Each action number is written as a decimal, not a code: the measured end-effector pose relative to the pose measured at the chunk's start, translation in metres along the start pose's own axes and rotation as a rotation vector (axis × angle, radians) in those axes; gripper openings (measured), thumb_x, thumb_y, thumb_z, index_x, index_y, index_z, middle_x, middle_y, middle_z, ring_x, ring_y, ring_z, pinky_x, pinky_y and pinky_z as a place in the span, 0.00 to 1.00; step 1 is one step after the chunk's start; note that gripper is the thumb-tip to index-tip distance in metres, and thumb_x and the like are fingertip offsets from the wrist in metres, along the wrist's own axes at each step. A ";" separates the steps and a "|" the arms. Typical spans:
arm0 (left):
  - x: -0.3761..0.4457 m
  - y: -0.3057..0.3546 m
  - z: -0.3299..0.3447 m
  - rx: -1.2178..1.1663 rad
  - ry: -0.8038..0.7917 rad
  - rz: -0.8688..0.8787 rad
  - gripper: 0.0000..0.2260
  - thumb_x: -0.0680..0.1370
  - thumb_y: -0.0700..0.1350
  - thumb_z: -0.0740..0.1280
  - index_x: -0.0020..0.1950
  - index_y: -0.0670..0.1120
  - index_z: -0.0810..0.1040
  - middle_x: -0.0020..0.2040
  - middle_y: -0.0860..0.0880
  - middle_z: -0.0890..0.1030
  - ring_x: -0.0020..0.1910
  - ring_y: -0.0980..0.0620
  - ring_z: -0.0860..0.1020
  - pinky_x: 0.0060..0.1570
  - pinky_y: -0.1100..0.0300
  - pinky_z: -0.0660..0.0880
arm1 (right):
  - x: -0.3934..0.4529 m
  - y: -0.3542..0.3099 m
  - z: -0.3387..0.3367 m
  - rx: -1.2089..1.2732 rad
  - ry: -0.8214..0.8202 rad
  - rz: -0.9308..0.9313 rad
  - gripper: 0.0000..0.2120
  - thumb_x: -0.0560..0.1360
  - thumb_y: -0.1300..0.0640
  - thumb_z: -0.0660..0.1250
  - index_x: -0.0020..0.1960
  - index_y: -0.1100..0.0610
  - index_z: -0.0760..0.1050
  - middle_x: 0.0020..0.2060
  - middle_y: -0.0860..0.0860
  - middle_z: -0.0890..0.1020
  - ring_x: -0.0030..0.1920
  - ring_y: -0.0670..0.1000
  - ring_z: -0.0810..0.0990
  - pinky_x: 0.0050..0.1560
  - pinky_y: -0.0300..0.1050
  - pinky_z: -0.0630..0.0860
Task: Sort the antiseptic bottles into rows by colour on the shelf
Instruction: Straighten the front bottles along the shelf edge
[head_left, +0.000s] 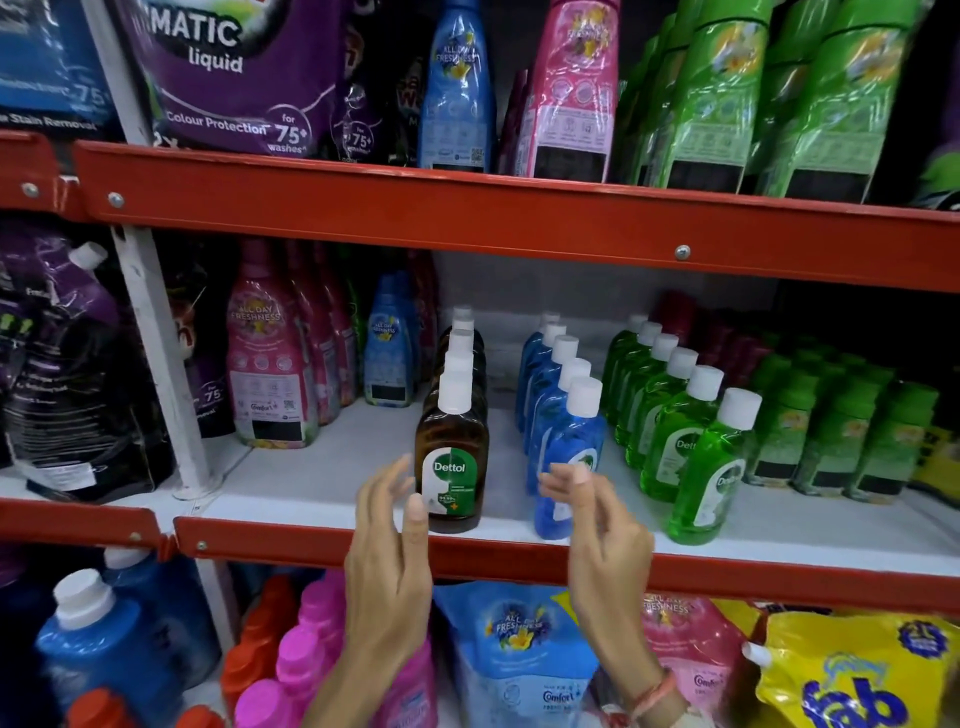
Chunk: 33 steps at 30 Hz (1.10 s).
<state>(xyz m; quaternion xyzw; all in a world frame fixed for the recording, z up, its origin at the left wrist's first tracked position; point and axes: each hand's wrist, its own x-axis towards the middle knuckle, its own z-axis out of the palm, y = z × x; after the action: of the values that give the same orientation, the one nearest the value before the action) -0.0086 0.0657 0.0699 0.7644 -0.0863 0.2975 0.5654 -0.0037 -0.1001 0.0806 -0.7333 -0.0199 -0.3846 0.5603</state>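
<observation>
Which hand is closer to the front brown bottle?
Left. The left hand is open right beside the front brown bottle, its fingertips almost at the label. The right hand is further off, in front of the front blue bottle.

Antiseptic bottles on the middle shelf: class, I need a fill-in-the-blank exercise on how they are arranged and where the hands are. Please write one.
1. The row of antiseptic bottles nearest the left is ____ in colour; its front brown bottle stands at the shelf edge.
2. The blue bottles stand between the brown row and the ____ row.
3. Every antiseptic bottle has a ____ cap.
4. The left hand and the right hand are both ____, holding nothing.

Missing words: brown; green; white; open
</observation>
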 end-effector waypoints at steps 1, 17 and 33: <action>-0.004 0.003 0.006 -0.028 -0.024 0.011 0.32 0.75 0.72 0.44 0.67 0.56 0.70 0.63 0.57 0.76 0.60 0.71 0.72 0.54 0.79 0.65 | 0.005 0.002 -0.008 0.018 0.068 0.005 0.17 0.78 0.39 0.55 0.48 0.45 0.80 0.41 0.42 0.86 0.45 0.40 0.84 0.46 0.38 0.79; 0.016 0.025 0.075 -0.217 -0.606 -0.417 0.42 0.59 0.84 0.42 0.68 0.70 0.64 0.74 0.60 0.65 0.74 0.57 0.63 0.79 0.49 0.51 | 0.041 0.038 -0.039 -0.133 -0.208 0.312 0.46 0.70 0.24 0.48 0.47 0.66 0.80 0.45 0.60 0.86 0.50 0.58 0.84 0.59 0.60 0.76; 0.022 0.035 0.075 -0.241 -0.614 -0.411 0.45 0.64 0.75 0.41 0.76 0.56 0.59 0.71 0.56 0.68 0.70 0.57 0.67 0.71 0.61 0.53 | 0.034 0.036 -0.044 0.010 -0.097 0.295 0.26 0.77 0.39 0.57 0.54 0.57 0.83 0.47 0.52 0.87 0.48 0.46 0.86 0.57 0.49 0.81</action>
<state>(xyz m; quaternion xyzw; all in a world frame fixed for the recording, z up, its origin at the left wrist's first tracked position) 0.0198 -0.0107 0.0968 0.7474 -0.1312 -0.0769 0.6467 0.0125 -0.1640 0.0748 -0.7432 0.0593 -0.2623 0.6126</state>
